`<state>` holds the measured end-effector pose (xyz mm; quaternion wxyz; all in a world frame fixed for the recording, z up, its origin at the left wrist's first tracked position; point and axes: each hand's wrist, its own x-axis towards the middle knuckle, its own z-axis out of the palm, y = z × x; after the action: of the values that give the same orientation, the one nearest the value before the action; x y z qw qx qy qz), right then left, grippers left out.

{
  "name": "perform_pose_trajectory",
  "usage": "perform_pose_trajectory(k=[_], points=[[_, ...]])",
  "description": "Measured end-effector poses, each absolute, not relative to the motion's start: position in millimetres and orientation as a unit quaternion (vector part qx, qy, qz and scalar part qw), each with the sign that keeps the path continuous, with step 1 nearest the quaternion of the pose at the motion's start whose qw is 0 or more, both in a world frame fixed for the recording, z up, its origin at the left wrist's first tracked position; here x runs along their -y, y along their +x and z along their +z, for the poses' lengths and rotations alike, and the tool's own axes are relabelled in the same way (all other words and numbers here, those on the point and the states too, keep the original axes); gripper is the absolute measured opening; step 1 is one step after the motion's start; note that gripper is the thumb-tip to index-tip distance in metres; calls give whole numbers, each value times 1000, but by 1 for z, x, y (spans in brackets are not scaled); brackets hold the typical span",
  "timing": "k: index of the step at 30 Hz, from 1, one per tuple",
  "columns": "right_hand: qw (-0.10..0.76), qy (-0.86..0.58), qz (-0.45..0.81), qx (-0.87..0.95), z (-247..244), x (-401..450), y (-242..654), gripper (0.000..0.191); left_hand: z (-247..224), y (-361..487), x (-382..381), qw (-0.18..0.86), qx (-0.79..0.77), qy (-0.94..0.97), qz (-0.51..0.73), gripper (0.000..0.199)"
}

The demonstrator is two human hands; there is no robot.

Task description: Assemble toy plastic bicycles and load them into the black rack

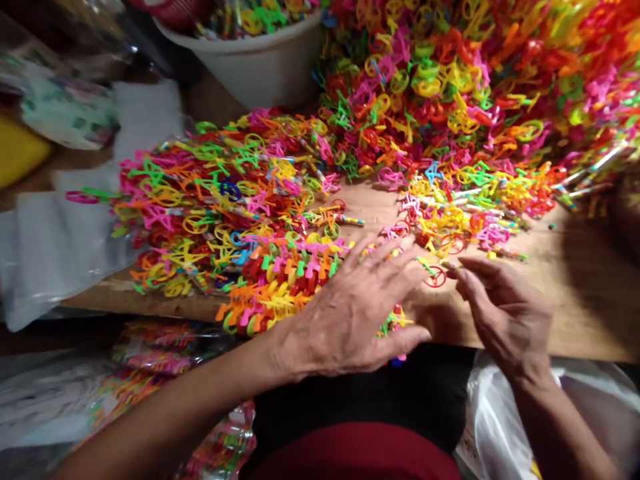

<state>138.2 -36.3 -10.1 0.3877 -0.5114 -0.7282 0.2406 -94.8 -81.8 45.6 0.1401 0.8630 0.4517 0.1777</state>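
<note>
Toys (450,73) in bright plastic still heap high at the board's (575,287) far right, unsorted; a flatter spread (210,200) lies left, and an aligned row (280,280) sits beside your left hand (350,320), which rests splayed over a few pieces. Your right hand (505,313) pinches one red-ringed toy (436,275) at its fingertips.

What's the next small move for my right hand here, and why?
Probably draw the red-ringed toy at the right hand's fingertips toward the left hand, which rests on a gathered bunch; it lies loose on the board.
</note>
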Motion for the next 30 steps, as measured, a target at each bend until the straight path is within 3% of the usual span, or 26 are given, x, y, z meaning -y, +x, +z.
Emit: perform_pose_trajectory(k=[3,8,12,20,25,30], points=[[371,-492,164,770,-36,68,142,18,47,-94,80,132,-464,854,196,48],[215,-519,-29,827,-41,77,136,25,58,-89,76,60,-493,855,148,49],[162,-510,-55,843,-41,73,138,24,56,-86,64,35,-547,832,87,46],[350,-446,160,808,-40,61,136,17,43,-90,56,95,-560,816,107,40],[386,-474,239,754,-41,53,122,10,45,-90,57,99,-566,811,116,36],[391,-464,236,759,-41,54,123,14,41,-92,56,94,-560,814,125,36]])
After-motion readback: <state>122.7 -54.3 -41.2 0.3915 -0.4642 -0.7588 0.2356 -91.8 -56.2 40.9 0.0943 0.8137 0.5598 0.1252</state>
